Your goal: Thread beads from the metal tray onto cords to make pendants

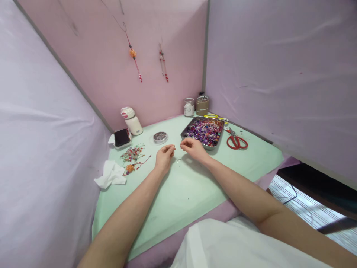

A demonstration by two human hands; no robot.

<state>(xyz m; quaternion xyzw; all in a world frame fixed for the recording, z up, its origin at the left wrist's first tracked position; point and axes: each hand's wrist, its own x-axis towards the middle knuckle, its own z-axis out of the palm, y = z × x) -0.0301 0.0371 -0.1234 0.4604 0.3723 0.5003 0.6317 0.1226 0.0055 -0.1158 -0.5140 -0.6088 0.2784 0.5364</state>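
A shallow rectangular metal tray (pixel 211 147) sits flat toward the far right of the desk (pixel 178 208) — full of loose round beads (pixel 205 139), mostly purple, with pale thread (pixel 208 125) tangled over them. Left, beaded cords (pixel 134 152) lie heaped — an orange-beaded cord (pixel 130 168) on the near side.

Looks like a small craft workshop booth, closed in by pale fabric walls (pixel 279 74) beside a green-covered worktop (pixel 178 208). Shown by a metal tray (pixel 211 147) full of loose beads (pixel 203 133), red-handled scissors (pixel 232 142), and finished-looking beaded cords (pixel 133 53) hung against the pink wall (pixel 178 22).
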